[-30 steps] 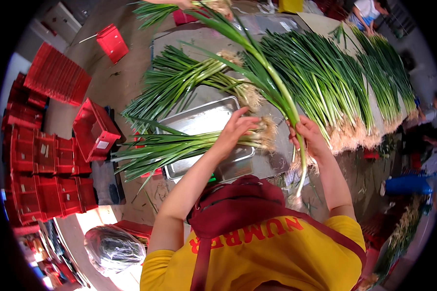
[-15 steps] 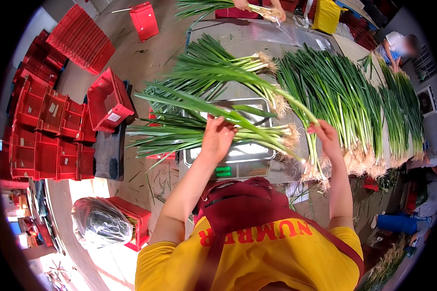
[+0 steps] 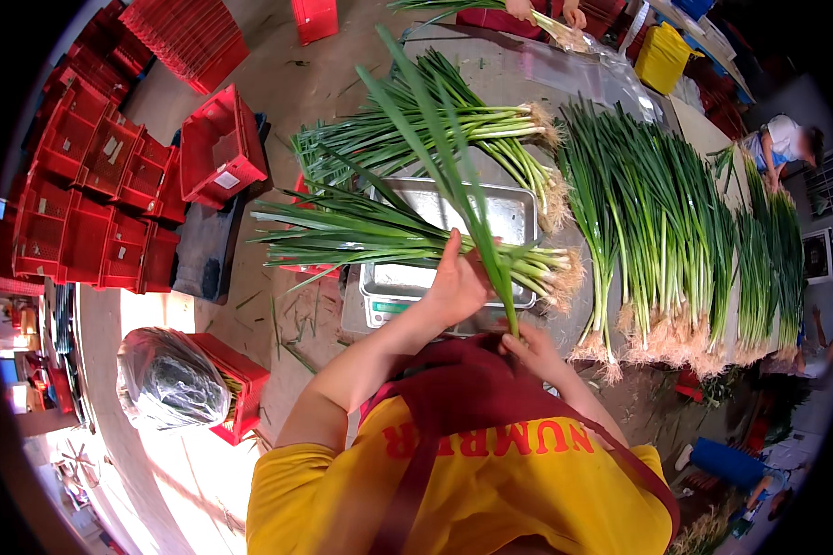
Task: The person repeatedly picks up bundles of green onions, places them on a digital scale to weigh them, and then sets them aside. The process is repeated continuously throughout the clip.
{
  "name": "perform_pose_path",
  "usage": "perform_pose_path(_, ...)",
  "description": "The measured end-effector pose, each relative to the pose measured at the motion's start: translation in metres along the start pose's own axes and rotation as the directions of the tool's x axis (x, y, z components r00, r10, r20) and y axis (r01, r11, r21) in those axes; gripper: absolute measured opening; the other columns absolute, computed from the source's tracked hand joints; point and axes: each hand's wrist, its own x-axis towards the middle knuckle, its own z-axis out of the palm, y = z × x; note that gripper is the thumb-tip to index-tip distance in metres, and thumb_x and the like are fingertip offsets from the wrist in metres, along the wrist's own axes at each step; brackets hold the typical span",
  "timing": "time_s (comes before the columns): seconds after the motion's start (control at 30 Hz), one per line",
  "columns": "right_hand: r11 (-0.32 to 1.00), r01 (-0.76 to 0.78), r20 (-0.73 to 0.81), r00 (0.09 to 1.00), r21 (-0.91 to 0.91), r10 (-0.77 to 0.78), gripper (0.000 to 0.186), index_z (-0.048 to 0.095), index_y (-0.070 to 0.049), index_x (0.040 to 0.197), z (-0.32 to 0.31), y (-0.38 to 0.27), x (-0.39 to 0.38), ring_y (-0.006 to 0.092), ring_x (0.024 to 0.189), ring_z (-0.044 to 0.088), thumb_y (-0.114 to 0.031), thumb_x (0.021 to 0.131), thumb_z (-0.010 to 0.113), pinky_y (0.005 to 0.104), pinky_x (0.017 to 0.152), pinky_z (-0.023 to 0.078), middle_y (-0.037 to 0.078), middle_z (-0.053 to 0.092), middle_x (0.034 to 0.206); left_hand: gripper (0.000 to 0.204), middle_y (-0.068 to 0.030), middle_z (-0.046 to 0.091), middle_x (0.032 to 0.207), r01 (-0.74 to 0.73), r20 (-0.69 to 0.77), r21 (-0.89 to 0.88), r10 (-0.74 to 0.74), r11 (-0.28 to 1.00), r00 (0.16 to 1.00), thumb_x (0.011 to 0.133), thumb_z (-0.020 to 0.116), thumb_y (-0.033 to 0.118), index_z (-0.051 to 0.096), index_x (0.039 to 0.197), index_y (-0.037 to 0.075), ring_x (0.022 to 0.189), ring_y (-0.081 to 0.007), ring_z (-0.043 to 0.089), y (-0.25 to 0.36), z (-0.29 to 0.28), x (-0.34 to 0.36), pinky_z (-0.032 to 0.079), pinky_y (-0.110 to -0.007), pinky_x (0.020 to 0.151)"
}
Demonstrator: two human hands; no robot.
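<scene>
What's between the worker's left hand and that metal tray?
The head view shows a bunch of green onions: it lies across the metal tray, passing beneath the left hand.

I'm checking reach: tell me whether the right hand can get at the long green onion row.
Probably yes: nothing visible blocks the right hand from the nearest root ends of the row, though it holds a green stalk.
</scene>
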Motion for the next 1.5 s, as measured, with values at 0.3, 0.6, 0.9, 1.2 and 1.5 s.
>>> perform_pose_path(0.3,0.971,0.15,-0.025,0.987,-0.186,-0.157,0.034,0.052,-0.005,0.12,-0.039,-0.068,-0.016,0.0228,0.061,0.055,-0.017,0.088,0.053,0.0315,0.059,0.044,0.011,0.056,0.071,0.067,-0.0104,0.045,0.13,-0.138,0.256,-0.043,0.145,0.989,0.956,0.085,0.042,0.053,0.039,0.129,0.003,0.112,-0.023,0.047,0.032,0.041,0.015,0.041,-0.037,0.089)
perform_pose_path(0.6,0.714,0.239,-0.143,0.891,-0.658,-0.431,0.036,0.053,-0.011,0.121,-0.081,-0.041,0.087,0.0284,0.078,0.06,-0.018,0.086,0.054,0.037,0.074,0.045,0.014,0.062,0.087,0.056,-0.0139,0.034,0.135,-0.62,-0.457,0.145,0.608,0.771,0.649,0.094,0.029,0.045,0.032,0.128,0.001,0.125,-0.0257,0.032,0.109,-0.002,-0.035,0.02,-0.042,0.107)
perform_pose_path(0.9,0.78,0.241,-0.272,0.844,-0.578,-0.462,0.04,0.053,-0.01,0.121,-0.063,0.007,0.109,0.0229,0.104,0.051,-0.025,0.084,0.057,0.0368,0.099,0.028,0.01,0.059,0.109,0.042,-0.0036,0.042,0.111,-0.73,-0.591,0.608,0.792,0.313,-0.152,0.09,0.045,0.034,0.036,0.123,0.009,0.114,-0.02,0.037,0.146,-0.11,-0.174,0.026,-0.043,0.1)
perform_pose_path(1.2,0.853,0.166,-0.449,0.791,-0.495,-0.415,0.031,0.06,-0.002,0.109,-0.107,0.018,0.102,0.0272,0.105,0.054,-0.021,0.085,0.058,0.0344,0.092,0.038,0.013,0.061,0.109,0.047,-0.0125,0.037,0.122,-0.008,0.288,0.958,0.957,-0.288,0.019,0.072,0.064,0.002,0.045,0.116,0.005,0.114,-0.0239,0.037,0.114,-0.06,-0.114,0.036,-0.035,0.092)
perform_pose_path(1.5,0.975,0.173,-0.768,0.641,0.143,-0.001,0.039,0.052,-0.004,0.12,-0.134,0.109,0.038,0.0215,0.111,0.05,-0.029,0.09,0.052,0.0332,0.097,0.034,0.009,0.055,0.12,0.053,-0.0127,0.049,0.12,-0.044,0.577,0.615,0.411,-0.787,0.706,0.076,0.063,0.019,0.044,0.123,0.006,0.112,-0.0303,0.045,0.112,-0.011,-0.065,0.034,-0.04,0.095)
